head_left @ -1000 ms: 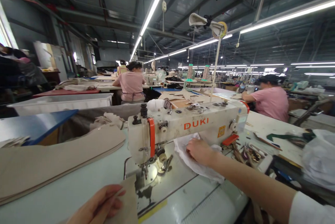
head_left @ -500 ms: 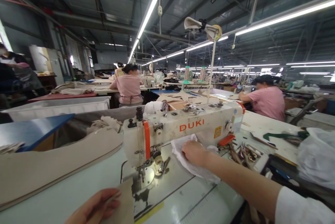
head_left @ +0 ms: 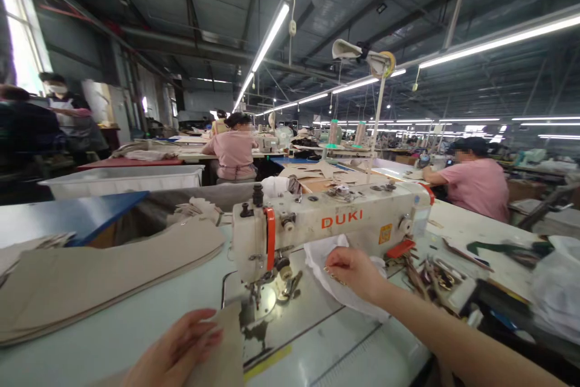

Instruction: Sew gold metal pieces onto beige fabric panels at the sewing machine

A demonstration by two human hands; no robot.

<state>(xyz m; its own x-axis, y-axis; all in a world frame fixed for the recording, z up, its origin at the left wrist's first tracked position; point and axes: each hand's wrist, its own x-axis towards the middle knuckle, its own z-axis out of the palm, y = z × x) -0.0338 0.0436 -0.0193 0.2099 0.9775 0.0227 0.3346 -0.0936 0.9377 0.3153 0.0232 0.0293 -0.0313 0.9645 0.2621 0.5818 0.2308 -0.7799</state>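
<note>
My left hand point(head_left: 174, 351) is at the bottom edge. Its fingers are pressed together on a beige fabric piece point(head_left: 226, 345) whose top end reaches the needle area point(head_left: 258, 299) of a white DUKI sewing machine point(head_left: 335, 218). My right hand point(head_left: 356, 272) reaches under the machine's arm and rests on a white cloth point(head_left: 344, 296). Its fingertips are pinched on something small and brass-coloured that I cannot make out.
A stack of long beige fabric pieces point(head_left: 90, 278) lies left of the machine. Scissors, clips and small tools point(head_left: 430, 275) sit to the right, beside a white plastic bag point(head_left: 557, 284). Two people in pink shirts point(head_left: 233, 154) point(head_left: 475, 185) work at tables behind. A thread stand point(head_left: 376, 115) rises behind the machine.
My right hand has lifted slightly off the white cloth and closed its fingertips into a pinch. My left hand has slid a little up and right along the beige piece. The camera has shifted.
</note>
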